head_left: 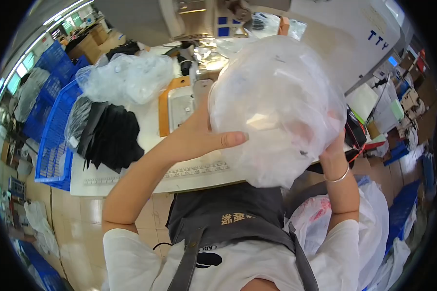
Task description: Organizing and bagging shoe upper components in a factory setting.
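A big, puffed-up clear plastic bag (277, 106) is raised in front of me, above the table's front edge. My left hand (213, 128) grips its left side, the thumb lying across the front and the other fingers behind it. On the opposite side my right hand (332, 143) holds the bag from below right; its fingers show only dimly through the plastic. What the bag contains, if anything, I cannot make out. Behind it stands a sewing machine (369, 36), partly covered by the bag.
Left on the white table (150, 182) lie a stack of black fabric pieces (111, 138) and another crumpled clear bag (131, 77). An orange-edged tray (165, 109) with small parts sits mid-table. Blue crates (53, 140) line the left side. White plastic bags (369, 213) hang at lower right.
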{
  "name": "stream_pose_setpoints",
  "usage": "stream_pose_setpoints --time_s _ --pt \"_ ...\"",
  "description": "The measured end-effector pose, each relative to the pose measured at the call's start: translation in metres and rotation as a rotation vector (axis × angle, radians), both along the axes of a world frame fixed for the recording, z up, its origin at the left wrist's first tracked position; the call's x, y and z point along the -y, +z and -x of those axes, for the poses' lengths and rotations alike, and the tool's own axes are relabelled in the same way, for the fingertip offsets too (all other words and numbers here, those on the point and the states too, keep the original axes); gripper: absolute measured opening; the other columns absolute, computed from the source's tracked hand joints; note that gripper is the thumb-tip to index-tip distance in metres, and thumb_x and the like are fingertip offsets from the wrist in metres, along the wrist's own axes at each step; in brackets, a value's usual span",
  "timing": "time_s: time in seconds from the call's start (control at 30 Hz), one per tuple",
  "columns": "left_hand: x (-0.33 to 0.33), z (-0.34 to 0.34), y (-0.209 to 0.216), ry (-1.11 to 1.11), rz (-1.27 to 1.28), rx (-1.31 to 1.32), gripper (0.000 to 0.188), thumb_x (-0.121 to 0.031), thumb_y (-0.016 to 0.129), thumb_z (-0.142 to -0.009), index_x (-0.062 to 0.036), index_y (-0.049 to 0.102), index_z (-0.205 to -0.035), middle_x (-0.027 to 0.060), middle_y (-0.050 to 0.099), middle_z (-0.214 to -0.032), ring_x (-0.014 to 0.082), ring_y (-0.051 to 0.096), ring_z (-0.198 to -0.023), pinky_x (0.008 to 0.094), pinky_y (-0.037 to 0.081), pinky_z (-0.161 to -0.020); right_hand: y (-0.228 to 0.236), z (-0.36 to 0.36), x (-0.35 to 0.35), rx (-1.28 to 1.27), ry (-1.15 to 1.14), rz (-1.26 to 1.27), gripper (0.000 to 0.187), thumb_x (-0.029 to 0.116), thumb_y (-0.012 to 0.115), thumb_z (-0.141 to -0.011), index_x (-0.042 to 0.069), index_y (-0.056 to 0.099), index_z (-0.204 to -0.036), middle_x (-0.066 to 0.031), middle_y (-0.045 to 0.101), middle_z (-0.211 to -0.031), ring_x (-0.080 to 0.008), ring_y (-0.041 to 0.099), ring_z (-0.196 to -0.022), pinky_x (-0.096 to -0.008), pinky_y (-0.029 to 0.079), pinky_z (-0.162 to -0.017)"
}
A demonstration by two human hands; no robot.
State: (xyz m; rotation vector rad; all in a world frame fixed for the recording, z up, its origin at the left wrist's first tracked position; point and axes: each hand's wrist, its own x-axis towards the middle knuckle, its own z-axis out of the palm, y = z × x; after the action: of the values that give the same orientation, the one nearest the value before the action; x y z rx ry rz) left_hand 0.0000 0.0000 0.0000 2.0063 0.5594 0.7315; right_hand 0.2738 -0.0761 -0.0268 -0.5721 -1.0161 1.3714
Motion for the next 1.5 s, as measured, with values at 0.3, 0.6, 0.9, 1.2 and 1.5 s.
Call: stream_pose_setpoints --time_s 0.3,0.6,0.9,1.2,1.5 --pt "0.016 0.125 -0.061 0.065 0.594 0.65 0.033 -0.02 0.053 -0.089 -0.0005 0.05 -0.116 0.0064 0.061 -0.098 0.0166 0.059 -0.088 0.0304 0.048 -0.079 -0.036 0.056 -0.034 -0.485 0.556 0.174 0.037 0.021 0.045 -0.085 0.002 0.05 -0.116 -0.0139 0.058 -0.104 -0.0272 0.059 -0.087 -0.0402 0.051 -0.075" --pt "0.068 0.268 -0.019 0.149 0.795 0.696 0.052 -0.038 0.061 -0.082 0.0017 0.052 -0.116 0.0114 0.059 -0.111 0.0239 0.057 -0.101 0.0359 0.046 -0.085 0.004 0.178 -0.087 0.063 0.929 -0.059 0.033 0.023 0.051 -0.076 -0.001 0.062 -0.096 -0.0133 0.061 -0.099 -0.028 0.055 -0.096 -0.0462 0.04 -0.093" --pt "0.153 0.287 0.006 0.237 -0.2 -0.874 0.024 0.002 0.055 -0.061 -0.003 0.066 -0.083 0.0106 0.061 -0.083 0.0309 0.054 -0.083 0.0376 0.042 -0.081 -0.018 0.31 -0.028 1.379 0.585 -1.398 0.027 0.02 0.056 -0.07 0.007 0.057 -0.094 -0.0061 0.054 -0.065 -0.0244 0.057 -0.074 -0.052 0.026 -0.102" --pt "0.115 0.366 0.01 0.663 0.028 -0.386 0.022 -0.01 0.052 -0.066 -0.0015 0.06 -0.085 0.0118 0.061 -0.086 0.0207 0.057 -0.085 0.0314 0.042 -0.078 -0.016 0.289 -0.095 0.549 0.337 0.097 0.041 0.016 0.052 -0.084 -0.002 0.04 -0.119 -0.0142 0.047 -0.118 -0.0225 0.047 -0.111 -0.0346 0.039 -0.093" --pt "-0.046 0.358 -0.023 0.843 0.004 -0.457 0.07 -0.054 0.059 -0.076 0.0041 0.053 -0.116 0.0188 0.054 -0.115 0.0279 0.05 -0.11 0.0326 0.038 -0.093 -0.041 0.307 -0.169 0.423 0.464 0.789 0.072 0.041 0.058 -0.08 -0.01 0.032 -0.122 -0.0216 0.048 -0.11 -0.0293 0.052 -0.101 -0.0393 0.043 -0.089"
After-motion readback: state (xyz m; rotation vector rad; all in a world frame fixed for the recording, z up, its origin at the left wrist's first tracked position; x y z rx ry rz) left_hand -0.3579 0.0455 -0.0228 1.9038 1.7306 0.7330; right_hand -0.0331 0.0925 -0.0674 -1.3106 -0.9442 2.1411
